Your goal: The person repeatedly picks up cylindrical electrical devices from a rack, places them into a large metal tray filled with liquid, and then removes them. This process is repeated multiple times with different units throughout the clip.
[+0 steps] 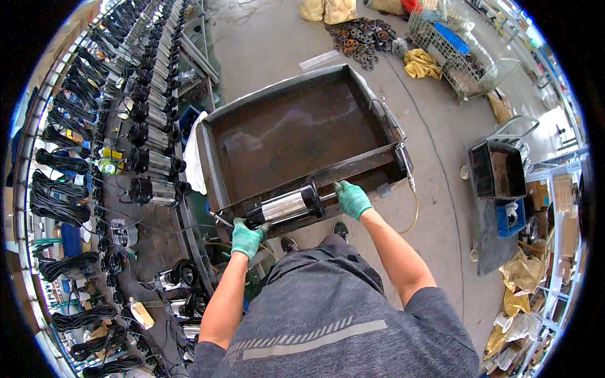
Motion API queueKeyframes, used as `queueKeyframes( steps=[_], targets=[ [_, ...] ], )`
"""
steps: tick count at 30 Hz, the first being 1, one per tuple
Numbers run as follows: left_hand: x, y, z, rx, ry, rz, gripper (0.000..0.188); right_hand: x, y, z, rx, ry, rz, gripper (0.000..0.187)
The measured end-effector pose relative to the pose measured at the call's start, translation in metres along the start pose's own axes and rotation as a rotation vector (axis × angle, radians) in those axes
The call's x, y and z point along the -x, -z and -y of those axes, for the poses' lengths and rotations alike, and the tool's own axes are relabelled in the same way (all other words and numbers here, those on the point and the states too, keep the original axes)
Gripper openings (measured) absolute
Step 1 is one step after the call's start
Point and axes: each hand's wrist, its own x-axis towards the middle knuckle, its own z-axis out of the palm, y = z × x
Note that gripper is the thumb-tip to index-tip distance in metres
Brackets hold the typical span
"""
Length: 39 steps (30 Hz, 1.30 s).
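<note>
Head view: both hands, in green knit gloves, are at the near side of a wide, dark, rectangular metal tray (pixel 296 142), whose broad brown-stained basin spreads out beyond them. Between them: a silver cylindrical motor with black end caps (pixel 282 208), lying lengthwise along the tray's narrow near channel; cannot tell whether the channel bears its weight.

Left hand (pixel 246 238): at the motor's left end, fingers bent against the black cap from the near side. Fingertips partly hidden; firmness of hold unclear. Right hand (pixel 353 200): fingers curled round the outer end of a thin, bright metal shaft (pixel 328 196) that juts from the motor's right cap.

Right of the right hand, at the tray's corner: a slim silver nozzle tool (pixel 406 165), with a thin yellow hose (pixel 416 211) looping down from it. Farther right, well apart: a black open bin (pixel 504 170) on a wheeled cart, a small blue bin (pixel 511 217) just nearer.

Left of the left hand: a long row of silver-and-black motors (pixel 153 162) on a bench, bundles of coiled black cable (pixel 60 205) farther left. Far beyond both hands, on the floor: a heap of dark spoked wheels (pixel 362 41), yellow cloth (pixel 422 64) near it.
</note>
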Motion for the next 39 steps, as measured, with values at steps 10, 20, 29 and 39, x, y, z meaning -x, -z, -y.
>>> queueKeyframes(
  steps=[10, 20, 29, 39],
  targets=[
    [-0.008, -0.006, 0.025, 0.028, -0.012, 0.007, 0.075, 0.011, 0.047, -0.013, -1.002, -0.147, 0.675, 0.037],
    [0.001, 0.001, -0.009, -0.009, 0.013, 0.002, 0.071, -0.036, -0.028, -0.056, -0.530, -0.050, 0.229, 0.037],
    [0.002, 0.000, 0.012, -0.052, 0.018, -0.011, 0.078, 0.001, 0.033, -0.023, -0.210, 0.513, 0.194, 0.032],
    [0.000, 0.000, 0.009, -0.013, 0.022, 0.008, 0.081, 0.010, 0.034, 0.001, -0.896, -0.225, 0.453, 0.026]
  ],
)
